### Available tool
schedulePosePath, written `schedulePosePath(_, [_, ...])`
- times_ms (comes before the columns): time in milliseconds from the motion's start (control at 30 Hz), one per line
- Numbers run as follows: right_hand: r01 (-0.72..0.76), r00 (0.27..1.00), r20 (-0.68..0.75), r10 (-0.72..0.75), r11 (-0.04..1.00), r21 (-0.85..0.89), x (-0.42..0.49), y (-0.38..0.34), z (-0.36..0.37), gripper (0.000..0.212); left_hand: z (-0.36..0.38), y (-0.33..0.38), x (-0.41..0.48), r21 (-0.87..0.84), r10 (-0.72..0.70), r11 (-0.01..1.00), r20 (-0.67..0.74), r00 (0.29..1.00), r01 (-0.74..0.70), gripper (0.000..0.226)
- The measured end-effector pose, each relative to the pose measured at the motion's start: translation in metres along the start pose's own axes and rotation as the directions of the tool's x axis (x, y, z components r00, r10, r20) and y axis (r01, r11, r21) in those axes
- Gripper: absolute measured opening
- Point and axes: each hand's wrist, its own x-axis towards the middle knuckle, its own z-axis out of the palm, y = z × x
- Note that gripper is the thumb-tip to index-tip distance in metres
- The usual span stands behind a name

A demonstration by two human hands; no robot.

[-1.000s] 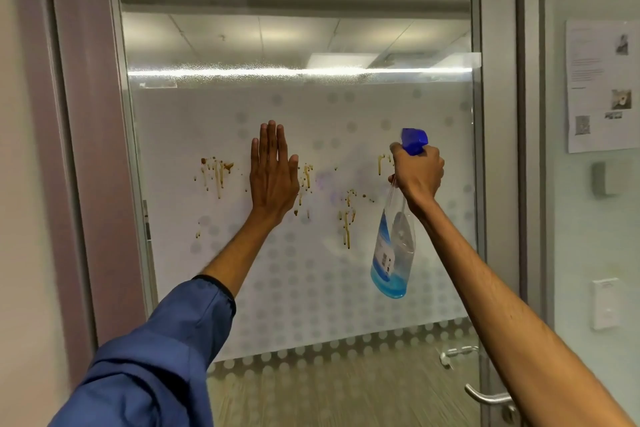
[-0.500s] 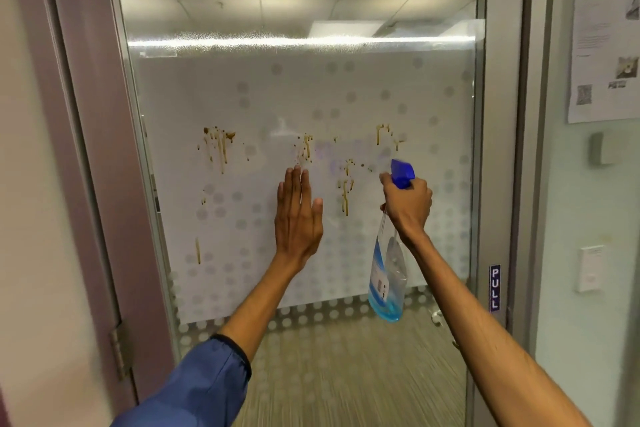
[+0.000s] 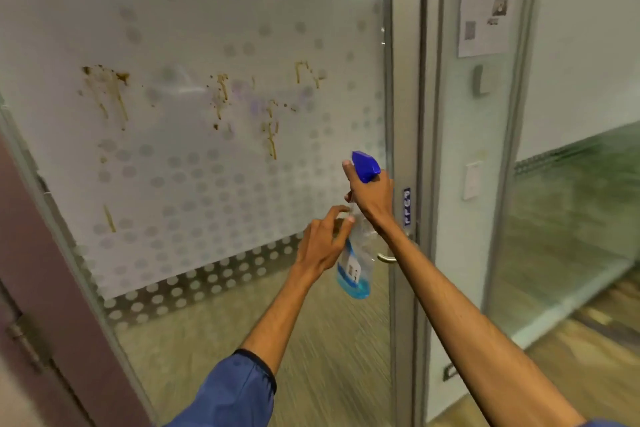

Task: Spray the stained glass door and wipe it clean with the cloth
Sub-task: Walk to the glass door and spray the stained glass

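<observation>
The frosted, dotted glass door (image 3: 194, 184) fills the left and middle of the head view. Brown drip stains (image 3: 107, 90) run down it in several patches at mid height. My right hand (image 3: 372, 196) grips the neck of a clear spray bottle (image 3: 355, 267) with a blue trigger head and a little blue liquid, low at the door's right edge. My left hand (image 3: 320, 243) is off the glass, fingers apart, its fingertips at the bottle's neck just below my right hand. No cloth is in view.
A metal door frame (image 3: 405, 114) with a blue PULL label and a lever handle (image 3: 386, 257) stands right of the bottle. Further right is a glass wall with a paper notice (image 3: 483, 3) and switches. A brown frame with a hinge (image 3: 24, 333) lies at the left.
My left hand has come off the glass and moved down and right to the bottle. My right hand has lowered the bottle toward the door handle. The view has shifted down and right.
</observation>
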Motion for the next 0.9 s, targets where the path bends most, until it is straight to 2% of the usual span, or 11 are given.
schedulePosePath(67, [0.0,1.0,0.005,0.001,0.999,-0.037,-0.005,0.006,-0.02,0.044,0.02,0.007,-0.008,-0.053,0.02,0.999,0.106,0.994,-0.014,0.065])
schedulePosePath(133, [-0.019,0.999,-0.034,0.018,0.998,-0.052,-0.013,0.012,-0.044,0.042,0.038,0.016,-0.013,-0.032,0.03,0.999,0.191,0.981,-0.025,0.082])
schedulePosePath(233, [-0.045,0.997,-0.072,0.038,0.995,-0.093,-0.026,0.02,-0.089,0.045,0.075,0.036,-0.019,0.027,0.083,0.995,0.241,0.967,-0.092,0.097])
schedulePosePath(367, [-0.103,0.984,-0.16,0.075,0.979,-0.175,-0.041,0.019,-0.159,0.058,0.125,0.086,-0.028,-0.06,0.088,0.996,0.319,0.944,-0.072,0.092])
schedulePosePath(500, [-0.173,0.953,-0.288,0.096,0.951,-0.255,-0.061,0.004,-0.239,0.049,0.176,0.151,-0.039,-0.17,0.148,0.981,0.366,0.919,-0.09,0.081])
schedulePosePath(633, [-0.221,0.926,-0.367,0.089,0.915,-0.337,-0.081,-0.011,-0.328,0.053,0.226,0.225,-0.057,-0.308,0.23,0.946,0.408,0.883,-0.104,0.086])
schedulePosePath(733, [-0.278,0.902,-0.42,0.102,0.88,-0.384,-0.1,-0.024,-0.399,0.042,0.262,0.285,-0.072,-0.401,0.297,0.91,0.441,0.847,-0.11,0.087])
schedulePosePath(833, [-0.335,0.883,-0.457,0.105,0.824,-0.458,-0.124,-0.037,-0.474,0.053,0.298,0.347,-0.091,-0.456,0.349,0.883,0.469,0.811,-0.116,0.086])
schedulePosePath(867, [-0.34,0.885,-0.457,0.089,0.796,-0.501,-0.133,-0.041,-0.501,0.049,0.311,0.368,-0.098,-0.475,0.369,0.871,0.47,0.802,-0.122,0.085])
schedulePosePath(900, [-0.349,0.886,-0.456,0.084,0.768,-0.537,-0.145,-0.047,-0.525,0.034,0.324,0.39,-0.106,-0.488,0.384,0.864,0.48,0.789,-0.125,0.083])
